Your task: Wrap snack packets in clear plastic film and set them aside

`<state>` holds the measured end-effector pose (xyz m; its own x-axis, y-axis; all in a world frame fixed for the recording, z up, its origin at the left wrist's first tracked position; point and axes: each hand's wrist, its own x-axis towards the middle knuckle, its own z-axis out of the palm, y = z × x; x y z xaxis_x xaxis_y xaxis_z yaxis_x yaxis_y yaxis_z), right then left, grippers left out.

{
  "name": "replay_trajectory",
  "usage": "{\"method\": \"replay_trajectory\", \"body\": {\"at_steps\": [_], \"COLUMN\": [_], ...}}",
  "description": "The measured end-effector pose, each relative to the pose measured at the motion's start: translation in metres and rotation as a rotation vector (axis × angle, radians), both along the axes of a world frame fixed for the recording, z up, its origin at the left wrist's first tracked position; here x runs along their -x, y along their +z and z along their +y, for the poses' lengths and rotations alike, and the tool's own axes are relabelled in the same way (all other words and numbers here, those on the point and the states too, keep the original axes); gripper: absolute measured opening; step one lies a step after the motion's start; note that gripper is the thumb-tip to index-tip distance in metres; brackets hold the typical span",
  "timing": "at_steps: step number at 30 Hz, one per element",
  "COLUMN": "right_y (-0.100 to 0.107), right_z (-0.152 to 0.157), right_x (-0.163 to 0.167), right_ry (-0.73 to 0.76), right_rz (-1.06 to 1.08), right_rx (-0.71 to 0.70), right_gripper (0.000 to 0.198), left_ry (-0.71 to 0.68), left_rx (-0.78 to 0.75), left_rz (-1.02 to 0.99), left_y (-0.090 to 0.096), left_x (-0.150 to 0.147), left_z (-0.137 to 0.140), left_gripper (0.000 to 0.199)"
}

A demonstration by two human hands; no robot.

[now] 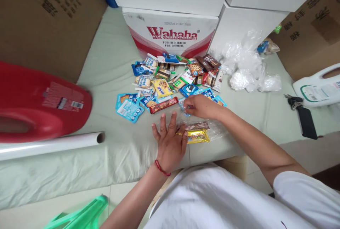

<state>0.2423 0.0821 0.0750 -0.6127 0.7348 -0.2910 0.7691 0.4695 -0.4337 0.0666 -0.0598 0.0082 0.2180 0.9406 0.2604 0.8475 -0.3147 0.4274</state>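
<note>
My left hand point(171, 140) lies flat with fingers spread, its fingertips pressing on the edge of a clear plastic bag point(219, 130). In that bag are a yellow-wrapped snack bar point(198, 136) and a brown-wrapped one point(198, 126), partly covered by my fingers. Just above, my right hand point(203, 107) has its fingers curled closed on a light blue snack packet point(181, 103), most of which the hand hides. Left of it lies a red-wrapped wafer bar point(164, 105). Beyond both hands spreads a heap of small wrapped snacks, with a yellow cookie packet point(162, 87) among them.
Behind the snacks stands a Wahaha carton point(172, 32). Crumpled clear bags point(243, 66) lie to the right, near keys point(293, 101) and a black phone-like object point(306, 122). A red jug point(45, 101) and a white tube point(53, 144) occupy the left; a white bottle point(318, 85) is far right.
</note>
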Motion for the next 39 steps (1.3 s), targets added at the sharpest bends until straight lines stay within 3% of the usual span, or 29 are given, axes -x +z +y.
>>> {"method": "replay_trajectory", "body": {"at_steps": [5, 10, 13, 18, 22, 26, 28, 30, 32, 35, 39], "right_y": [0.011, -0.011, -0.024, -0.031, -0.029, -0.022, -0.020, -0.020, -0.021, -0.024, -0.026], "right_z": [-0.047, -0.109, -0.132, -0.143, -0.137, -0.130, -0.127, -0.126, -0.125, -0.126, -0.129], "right_x": [-0.009, -0.009, -0.001, 0.010, 0.011, 0.011, 0.011, 0.011, 0.009, 0.006, 0.001], "right_ry": [-0.024, -0.047, -0.016, 0.052, 0.119, 0.146, 0.157, 0.161, 0.156, 0.147, 0.119], "right_rz": [0.144, 0.245, 0.144, -0.030, -0.043, -0.080, -0.075, -0.060, -0.052, -0.052, -0.016], "right_rx": [-0.077, -0.112, -0.183, -0.210, -0.145, -0.103, -0.103, -0.108, -0.110, -0.125, -0.143], "right_gripper": [0.018, 0.029, 0.037, 0.046, 0.054, 0.048, 0.044, 0.041, 0.037, 0.033, 0.042], "left_ry": [0.043, 0.214, 0.253, 0.039, -0.034, -0.127, -0.200, -0.293, -0.356, -0.339, -0.331], "left_rx": [-0.036, -0.086, -0.052, 0.130, 0.232, 0.241, 0.216, 0.207, 0.261, 0.374, 0.443], "left_rz": [-0.033, -0.200, -0.300, -0.539, -0.751, -0.887, -0.759, -0.488, -0.239, -0.094, -0.089], "left_y": [0.000, -0.009, -0.016, -0.027, -0.025, 0.000, 0.013, 0.019, 0.018, 0.007, 0.001], "left_x": [0.000, 0.001, 0.005, 0.036, 0.065, 0.068, 0.063, 0.059, 0.060, 0.071, 0.083], "left_z": [-0.001, -0.005, -0.005, 0.005, 0.030, 0.056, 0.062, 0.065, 0.067, 0.072, 0.077], "left_gripper": [0.026, 0.036, 0.052, 0.078, 0.074, 0.058, 0.051, 0.051, 0.062, 0.073, 0.027]}}
